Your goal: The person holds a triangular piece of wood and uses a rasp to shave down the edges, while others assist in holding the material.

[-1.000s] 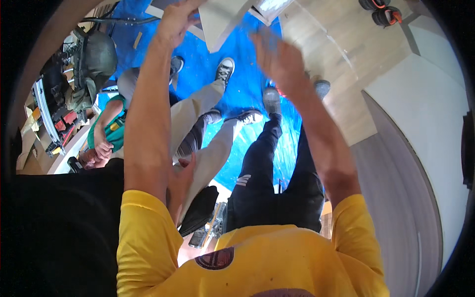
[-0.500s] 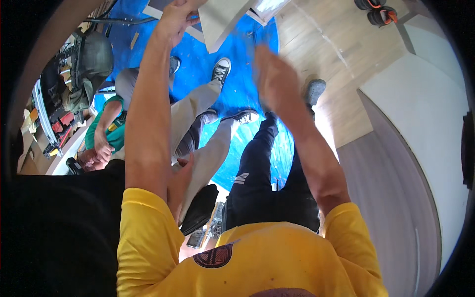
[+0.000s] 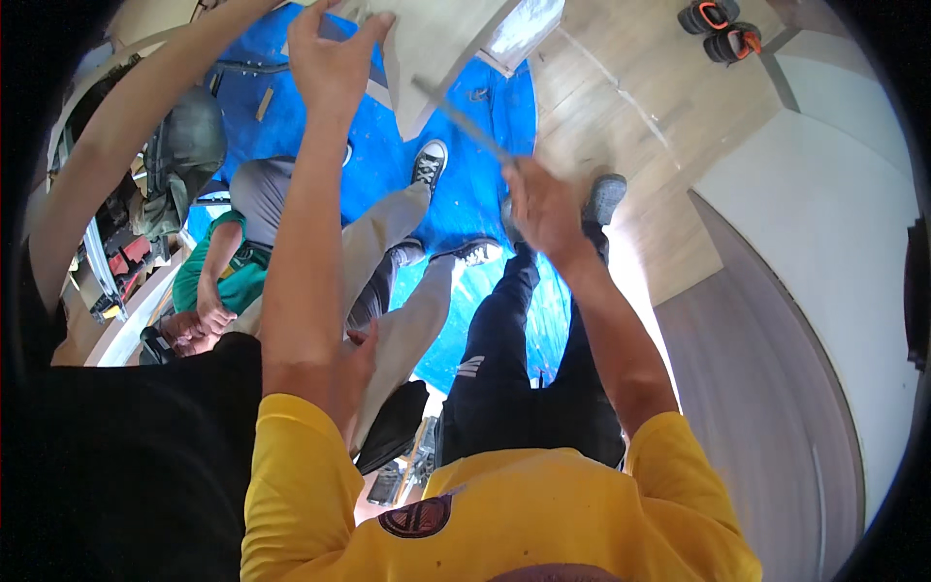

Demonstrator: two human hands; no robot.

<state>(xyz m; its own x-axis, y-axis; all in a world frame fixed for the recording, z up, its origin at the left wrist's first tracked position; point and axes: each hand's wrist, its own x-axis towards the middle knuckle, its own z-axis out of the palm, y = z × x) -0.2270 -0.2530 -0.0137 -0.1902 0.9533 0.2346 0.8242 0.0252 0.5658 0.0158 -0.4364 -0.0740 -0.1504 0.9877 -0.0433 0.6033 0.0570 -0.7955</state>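
My left hand (image 3: 335,63) is closed on the near left edge of a pale beige panel (image 3: 436,44), thumb on its face, at the top of the view. The panel tapers to a corner pointing down toward me. In my right hand (image 3: 545,209), held lower and to the right, is a thin, straight, greyish rod-like tool (image 3: 470,129). It slants up and left, its far tip in front of the panel's right part; whether it touches cannot be told. Motion blurs the tool, so its exact kind is unclear.
Another person's bare arm (image 3: 126,107) reaches in from the left toward the panel. A person in a green shirt (image 3: 238,276) sits at left, by a dark bag (image 3: 184,141). Blue sheeting (image 3: 499,92) covers the floor; shoes (image 3: 722,29) lie on the wooden boards. A curved white panel (image 3: 824,194) stands right.
My right hand has come down toward me, and the tool shows more clearly. My left hand and the panel have shifted slightly. The other person's arm reaches further in at upper left.
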